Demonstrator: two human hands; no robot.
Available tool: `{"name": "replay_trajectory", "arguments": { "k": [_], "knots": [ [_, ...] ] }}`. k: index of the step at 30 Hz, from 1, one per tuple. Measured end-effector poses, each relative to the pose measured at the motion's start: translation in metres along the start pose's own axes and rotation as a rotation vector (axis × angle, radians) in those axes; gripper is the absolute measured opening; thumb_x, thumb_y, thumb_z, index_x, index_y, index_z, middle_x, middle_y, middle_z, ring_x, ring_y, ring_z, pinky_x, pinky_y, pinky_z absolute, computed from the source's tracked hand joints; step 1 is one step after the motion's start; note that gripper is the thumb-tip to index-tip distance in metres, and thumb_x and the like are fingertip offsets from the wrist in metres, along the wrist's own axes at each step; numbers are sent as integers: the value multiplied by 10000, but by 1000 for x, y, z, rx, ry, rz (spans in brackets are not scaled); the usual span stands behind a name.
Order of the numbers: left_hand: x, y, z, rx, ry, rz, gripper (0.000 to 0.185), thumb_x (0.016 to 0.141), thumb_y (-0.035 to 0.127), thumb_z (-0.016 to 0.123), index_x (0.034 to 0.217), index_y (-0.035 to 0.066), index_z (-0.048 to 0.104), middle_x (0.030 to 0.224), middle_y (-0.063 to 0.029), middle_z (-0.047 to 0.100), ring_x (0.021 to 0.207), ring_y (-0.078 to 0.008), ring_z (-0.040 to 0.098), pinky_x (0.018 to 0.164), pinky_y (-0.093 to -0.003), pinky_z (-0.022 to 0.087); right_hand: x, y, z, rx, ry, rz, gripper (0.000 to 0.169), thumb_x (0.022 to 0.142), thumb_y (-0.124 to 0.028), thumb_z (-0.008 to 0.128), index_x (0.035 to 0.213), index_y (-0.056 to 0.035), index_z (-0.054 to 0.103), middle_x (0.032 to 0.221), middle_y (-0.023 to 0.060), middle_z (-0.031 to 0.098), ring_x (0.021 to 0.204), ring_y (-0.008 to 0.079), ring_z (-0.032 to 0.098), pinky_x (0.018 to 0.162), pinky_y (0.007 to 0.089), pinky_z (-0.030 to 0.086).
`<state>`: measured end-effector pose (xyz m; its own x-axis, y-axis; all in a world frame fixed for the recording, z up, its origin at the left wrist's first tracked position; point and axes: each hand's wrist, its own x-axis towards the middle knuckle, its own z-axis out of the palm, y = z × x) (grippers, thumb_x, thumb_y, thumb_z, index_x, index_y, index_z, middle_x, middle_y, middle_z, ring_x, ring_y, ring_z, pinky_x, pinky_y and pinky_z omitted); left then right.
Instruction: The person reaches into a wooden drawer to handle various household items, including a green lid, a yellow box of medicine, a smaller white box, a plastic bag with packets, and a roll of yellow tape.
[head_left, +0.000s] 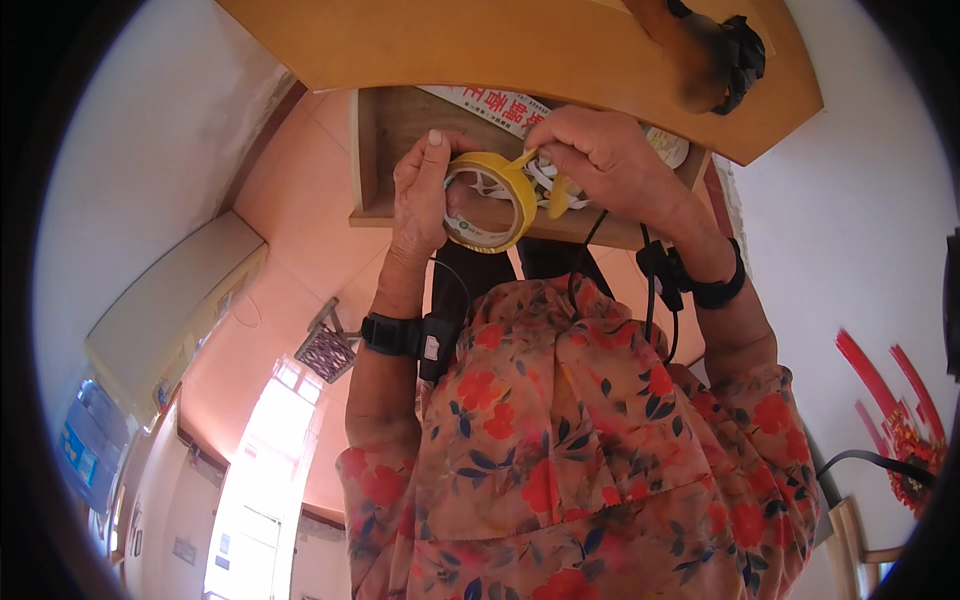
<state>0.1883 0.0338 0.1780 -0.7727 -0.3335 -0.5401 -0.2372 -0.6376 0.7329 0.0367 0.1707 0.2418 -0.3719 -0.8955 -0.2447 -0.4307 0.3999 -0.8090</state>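
Observation:
My left hand grips a roll of yellow adhesive tape by its left side, the thumb pointing up along it and fingers through the cardboard core. A short strip of tape comes off the roll's upper right. My right hand pinches this strip between thumb and fingers, and part of it hangs below the fingertips. Under both hands is a pulled-out wooden drawer. Inside it lie a white box with red printing and a tangle of white strips, partly hidden by the roll and my right hand.
A wooden desktop overhangs the drawer. Black cables hang near my right wrist. On the left are a pale cabinet, a small stool and a blue water bottle. A blurred shape with dark material is at upper right.

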Motion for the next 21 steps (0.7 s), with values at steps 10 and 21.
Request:
{"name": "replay_trajectory", "arguments": {
  "k": [10, 21],
  "knots": [
    [-12, 17, 16, 32, -371, -59, 420, 941, 349, 402, 771, 7, 576, 588, -16, 520, 412, -22, 357, 385, -174, 266, 21, 23, 3, -15, 119, 57, 149, 869, -127, 527, 986, -61, 592, 750, 40, 589, 664, 152, 560, 602, 281, 449],
    [4, -7, 1, -73, 135, 129, 307, 922, 249, 475, 841, -13, 612, 657, -30, 581, 530, -74, 479, 502, -215, 390, -21, 9, 10, 528, -93, 342, 486, 936, -385, 351, 1249, -22, 438, 1074, 78, 512, 933, 123, 515, 782, 277, 422]
  ]
}}
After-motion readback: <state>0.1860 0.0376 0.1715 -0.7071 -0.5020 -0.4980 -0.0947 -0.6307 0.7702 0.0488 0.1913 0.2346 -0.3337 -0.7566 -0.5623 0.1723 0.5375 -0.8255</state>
